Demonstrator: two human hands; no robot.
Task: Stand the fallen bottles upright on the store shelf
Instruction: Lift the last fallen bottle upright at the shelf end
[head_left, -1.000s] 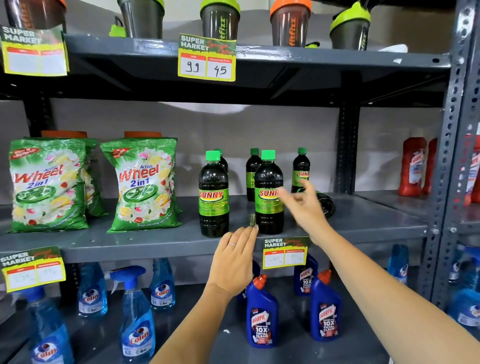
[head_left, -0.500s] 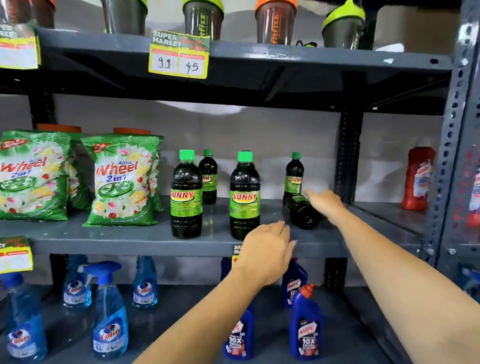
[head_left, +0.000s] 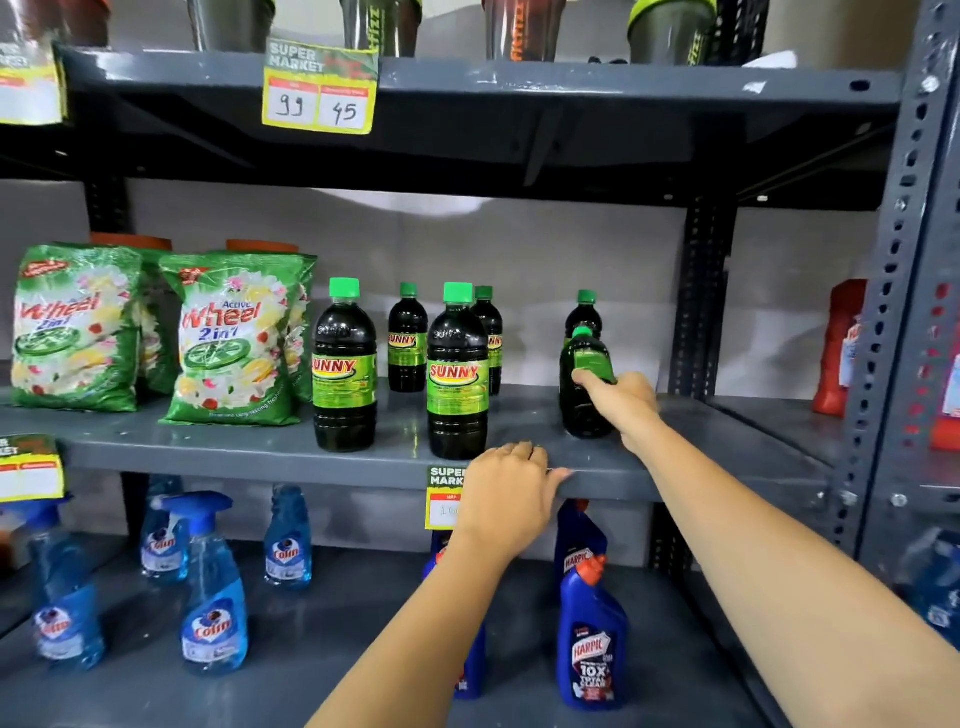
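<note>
My right hand (head_left: 621, 402) grips a dark green-capped Sunny bottle (head_left: 584, 382) at the right end of the middle grey shelf (head_left: 260, 452); the bottle stands nearly upright, tilted slightly away. My left hand (head_left: 511, 491) rests with fingers curled over the shelf's front edge, holding no bottle. Two large Sunny bottles stand upright near the front, the left one (head_left: 344, 364) and the right one (head_left: 457, 371). Smaller ones stand behind them (head_left: 408, 338), (head_left: 488, 332), and another (head_left: 584, 312) stands just behind the held bottle.
Green Wheel detergent bags (head_left: 234, 338) fill the shelf's left. Blue Colin sprays (head_left: 213, 587) and Harpic bottles (head_left: 592, 634) stand on the lower shelf. Shaker cups line the top shelf. A perforated steel post (head_left: 698, 296) rises right of the held bottle; red bottles (head_left: 836, 348) beyond it.
My right hand reached to the fallen bottle lying at the shelf's right, took hold of it and raised it almost upright. My left hand moved right and settled on the shelf edge.
</note>
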